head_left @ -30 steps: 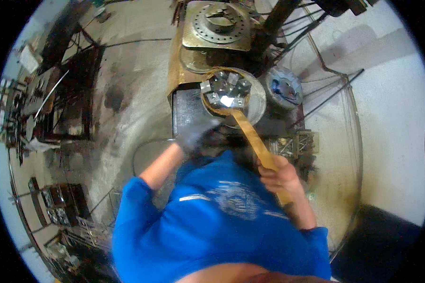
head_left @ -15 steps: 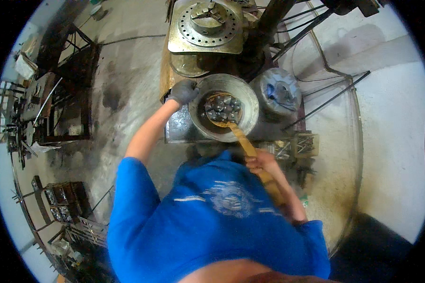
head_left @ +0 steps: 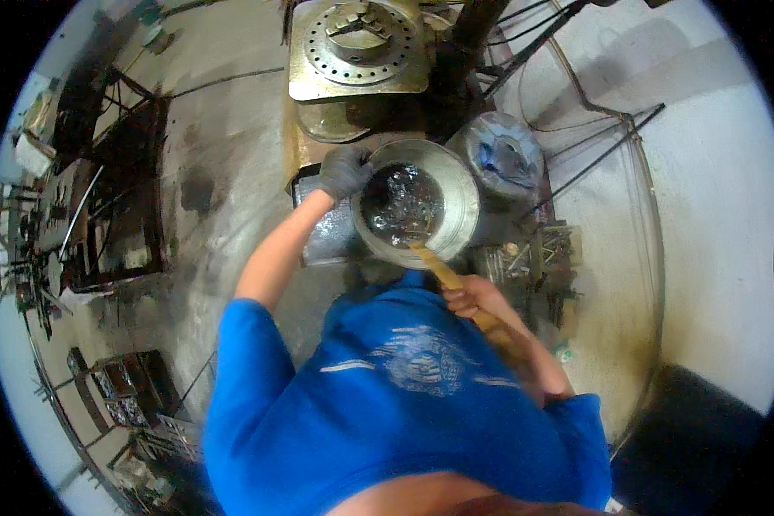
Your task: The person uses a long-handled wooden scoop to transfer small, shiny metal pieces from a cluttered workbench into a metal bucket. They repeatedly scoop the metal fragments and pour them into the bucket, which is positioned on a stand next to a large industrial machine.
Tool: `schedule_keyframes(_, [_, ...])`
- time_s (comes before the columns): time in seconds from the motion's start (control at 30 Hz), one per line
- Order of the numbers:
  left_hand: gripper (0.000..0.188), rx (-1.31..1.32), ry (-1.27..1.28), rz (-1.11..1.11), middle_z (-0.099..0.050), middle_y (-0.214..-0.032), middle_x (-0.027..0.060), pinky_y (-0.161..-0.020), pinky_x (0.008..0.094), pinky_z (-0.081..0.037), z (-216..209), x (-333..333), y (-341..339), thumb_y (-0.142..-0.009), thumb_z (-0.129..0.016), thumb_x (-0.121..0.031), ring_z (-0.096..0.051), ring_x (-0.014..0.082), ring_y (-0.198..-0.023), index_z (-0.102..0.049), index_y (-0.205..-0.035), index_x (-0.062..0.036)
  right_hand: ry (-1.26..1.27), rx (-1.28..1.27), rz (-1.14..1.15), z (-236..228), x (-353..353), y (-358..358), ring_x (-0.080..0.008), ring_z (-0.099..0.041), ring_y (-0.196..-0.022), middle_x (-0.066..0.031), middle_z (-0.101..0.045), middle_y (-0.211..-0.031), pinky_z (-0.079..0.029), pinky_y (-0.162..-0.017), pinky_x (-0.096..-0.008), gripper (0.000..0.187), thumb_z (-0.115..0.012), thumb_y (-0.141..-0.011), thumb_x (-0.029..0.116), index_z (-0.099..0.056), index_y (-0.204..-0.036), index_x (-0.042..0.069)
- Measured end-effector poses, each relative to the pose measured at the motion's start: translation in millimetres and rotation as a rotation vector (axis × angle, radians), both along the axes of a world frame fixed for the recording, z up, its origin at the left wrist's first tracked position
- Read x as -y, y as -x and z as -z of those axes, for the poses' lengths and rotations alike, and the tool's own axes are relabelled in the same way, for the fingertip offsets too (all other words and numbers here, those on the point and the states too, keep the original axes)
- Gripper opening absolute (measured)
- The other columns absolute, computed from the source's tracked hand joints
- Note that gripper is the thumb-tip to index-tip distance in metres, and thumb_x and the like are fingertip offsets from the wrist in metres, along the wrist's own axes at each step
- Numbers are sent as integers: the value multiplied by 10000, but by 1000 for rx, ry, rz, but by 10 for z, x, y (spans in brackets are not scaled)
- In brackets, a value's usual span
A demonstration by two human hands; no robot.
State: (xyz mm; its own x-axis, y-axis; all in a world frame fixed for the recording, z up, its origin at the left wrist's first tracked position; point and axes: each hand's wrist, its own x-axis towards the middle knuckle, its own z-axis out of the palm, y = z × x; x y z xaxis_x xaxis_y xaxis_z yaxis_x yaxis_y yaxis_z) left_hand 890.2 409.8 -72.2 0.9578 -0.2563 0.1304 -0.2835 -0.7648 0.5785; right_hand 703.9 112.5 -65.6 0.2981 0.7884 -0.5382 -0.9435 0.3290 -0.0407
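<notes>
A round metal basin (head_left: 462,206) with sloping sides holds dark, shiny liquid (head_left: 396,202). My left hand (head_left: 346,172), in a dark grey glove, is closed on the basin's left rim. Bare, my right hand (head_left: 476,301) wraps round a long, flat yellow-brown handle (head_left: 437,267), which slopes over the basin's near rim into the liquid. What sits at the handle's lower end is mostly under the surface, and the metal pieces seen there before can barely be made out through the glints.
A machine table with a round chuck (head_left: 361,43) stands beyond the basin. To the right is a plastic-wrapped drum (head_left: 494,150) with blue cloth on it. A dark metal tray (head_left: 331,232) lies left of the basin; metal parts in boxes (head_left: 529,258) are at the right.
The round basket of dark metal pieces on the handle has gone down into the liquid. The basin looks tilted a little, its right inner wall showing more. The whole view has shifted slightly.
</notes>
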Motion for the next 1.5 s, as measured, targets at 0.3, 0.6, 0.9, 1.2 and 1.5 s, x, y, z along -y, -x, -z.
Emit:
schedule_keyframes(0.3, [274,46,76,-1,-590,-702,178,-595,369,-453,-144,-163,2,-737,-598,-304,-586,322,-643,-627,-763,-32,552,100,-29,-552,-214,-207,-35,-275,-501,38,-325,-647,-221,-389,-167,190,-312,-874,127,-429,-979,19])
schedule_keyframes(0.6, [182,73,58,69,-590,-742,161,-627,412,-453,-213,-80,52,-699,-563,-196,-569,346,-705,-630,-842,-103,358,69,18,-111,-6,-105,-83,-320,-473,22,-368,-614,-234,-391,-239,143,-442,-805,143,-484,-899,43])
schedule_keyframes(0.9, [215,-31,134,-42,-604,-782,145,-650,397,-465,-136,-9,10,-698,-565,-189,-585,322,-739,-647,-894,-154,218,75,-10,-100,-190,5,-59,-278,-436,38,-358,-597,-229,-355,-213,164,-454,-850,201,-463,-904,46])
schedule_keyframes(1.2, [261,83,111,26,-575,-682,181,-536,385,-436,-146,-35,78,-738,-597,-301,-575,331,-623,-626,-783,-45,193,-272,45,-216,269,-284,-37,-330,-482,23,-339,-659,-253,-351,-160,231,-355,-858,144,-424,-990,-33])
schedule_keyframes(1.5, [167,78,162,-34,-590,-749,166,-617,408,-457,-75,-40,172,-680,-568,-177,-576,332,-702,-631,-811,-94,681,147,-118,-372,41,-219,-81,-320,-425,-2,-375,-578,-221,-360,-223,126,-461,-758,146,-467,-845,55])
